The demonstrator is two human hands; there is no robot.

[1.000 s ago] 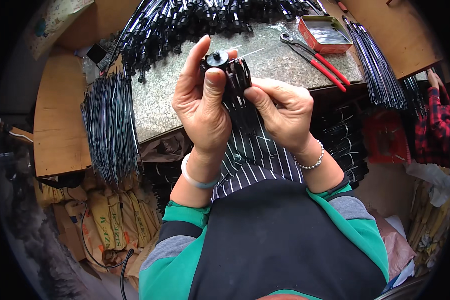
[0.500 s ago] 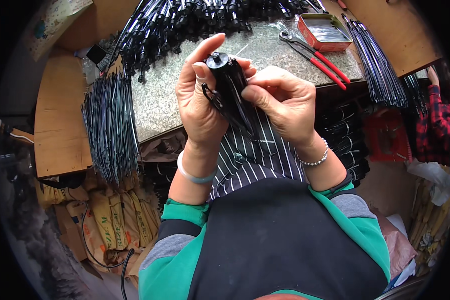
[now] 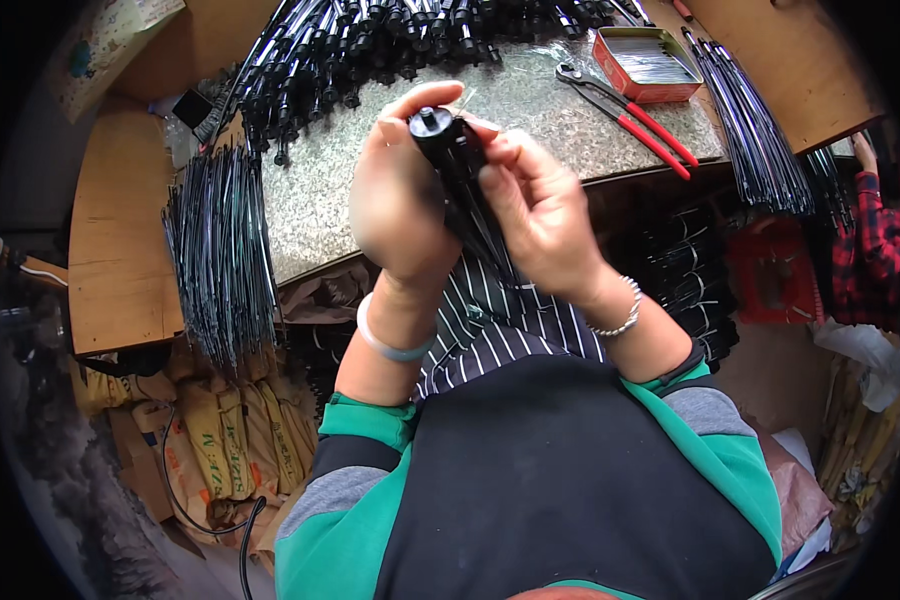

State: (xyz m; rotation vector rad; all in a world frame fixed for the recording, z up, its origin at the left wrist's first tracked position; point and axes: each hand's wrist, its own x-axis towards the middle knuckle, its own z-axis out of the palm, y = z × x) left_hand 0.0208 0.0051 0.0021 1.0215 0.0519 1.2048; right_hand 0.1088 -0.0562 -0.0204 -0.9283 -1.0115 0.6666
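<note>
Over the near edge of the worktop, both my hands are around what looks like a black umbrella frame. Its round, flat end with a small stud points up, and its dark slim parts run down toward my striped apron. My left hand wraps the left side of it, fingers curled behind the top end, the palm smeared by motion. On the other side my right hand pinches the frame's edge between thumb and fingers. Whatever small part lies between those fingertips is hidden.
Pliers with red handles lie right of my hands, beside an open red tin of thin metal pins. Many black frames are heaped at the back. Bundles of dark rods hang left and right. A person's checked sleeve shows far right.
The frame's top end has shifted slightly down and left. My right hand has moved left and closer to it, and my left hand has turned, blurring.
</note>
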